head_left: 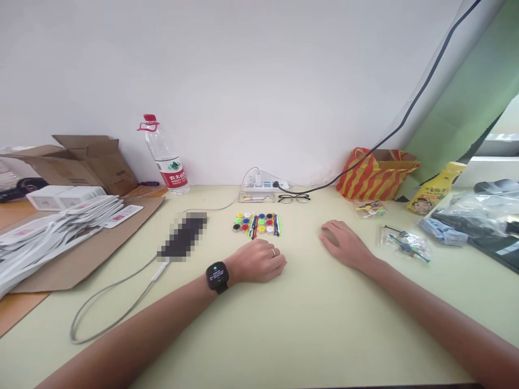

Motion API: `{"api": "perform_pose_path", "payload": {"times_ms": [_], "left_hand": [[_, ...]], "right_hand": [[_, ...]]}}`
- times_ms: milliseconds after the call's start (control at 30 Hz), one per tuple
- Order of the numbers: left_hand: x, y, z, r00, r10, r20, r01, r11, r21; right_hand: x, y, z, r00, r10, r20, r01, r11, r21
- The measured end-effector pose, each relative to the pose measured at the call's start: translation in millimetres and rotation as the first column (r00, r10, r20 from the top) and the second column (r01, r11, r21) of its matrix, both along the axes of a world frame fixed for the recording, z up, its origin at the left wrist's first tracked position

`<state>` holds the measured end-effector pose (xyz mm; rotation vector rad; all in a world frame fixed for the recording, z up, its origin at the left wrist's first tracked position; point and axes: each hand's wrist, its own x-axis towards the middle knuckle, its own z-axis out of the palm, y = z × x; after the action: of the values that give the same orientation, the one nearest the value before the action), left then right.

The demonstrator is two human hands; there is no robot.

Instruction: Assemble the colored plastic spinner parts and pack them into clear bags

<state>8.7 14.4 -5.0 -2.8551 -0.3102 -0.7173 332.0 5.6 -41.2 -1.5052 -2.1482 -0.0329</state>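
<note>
My left hand (259, 262) lies on the table with its fingers curled into a loose fist; nothing shows in it. It wears a ring and a black smartwatch (218, 275) on the wrist. Just beyond it sit small round pieces (261, 221) in several colours, laid in rows with thin coloured plastic sticks (277, 224) among them. To the right, my right hand (344, 243) rests on the tabletop, palm down, fingers slightly bent and thumb apart, holding nothing. Nearest to it is a clear bag of coloured plastic parts (405, 246).
A blurred-out dark device (184, 237) with a white cable lies left. Behind stand a water bottle (168, 156), power strip (265, 185) and glasses (294, 199). Cardboard and white packets (60, 227) fill the far left; a striped bag (375, 175) and yellow bottle (436, 189) stand right.
</note>
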Motion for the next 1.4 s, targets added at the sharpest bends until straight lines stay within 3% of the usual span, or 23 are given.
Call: {"api": "perform_pose_path", "payload": {"times_ms": [167,300,533,667,867,1100,1400], "left_hand": [[2.0,0.7,-0.1,0.998,0.040,-0.050,-0.037,0.997,0.067],[3.4,0.3,1.3,0.997,0.046,-0.067,-0.038,0.992,0.122],[2.4,1.0,1.3,0.996,0.055,-0.066,-0.044,0.987,0.156],[1.9,4.2,0.6,0.998,0.027,-0.063,-0.013,0.977,0.213],[2.2,10.2,-4.9,1.000,-0.003,0.016,-0.001,0.978,0.207],[-1.5,9.4,-5.4,0.998,0.049,0.041,-0.052,0.995,0.085],[-0.7,4.9,-1.0,0.997,0.075,0.011,-0.075,0.997,-0.005]], "right_hand": [[-16.0,22.3,-3.2,1.000,-0.009,-0.022,0.009,1.000,-0.019],[-48.3,39.3,-0.5,0.998,0.023,-0.052,-0.024,0.999,-0.027],[-119.1,60.5,17.8,0.959,0.276,-0.070,-0.279,0.959,-0.045],[-140.7,70.0,17.9,0.937,0.349,-0.024,-0.350,0.935,-0.057],[-144.5,78.4,10.8,0.932,0.362,0.000,-0.362,0.931,-0.040],[-139.4,77.4,9.6,0.909,0.414,-0.059,-0.415,0.909,-0.023],[-104.4,58.0,13.0,0.908,0.405,-0.112,-0.412,0.910,-0.047]]}}
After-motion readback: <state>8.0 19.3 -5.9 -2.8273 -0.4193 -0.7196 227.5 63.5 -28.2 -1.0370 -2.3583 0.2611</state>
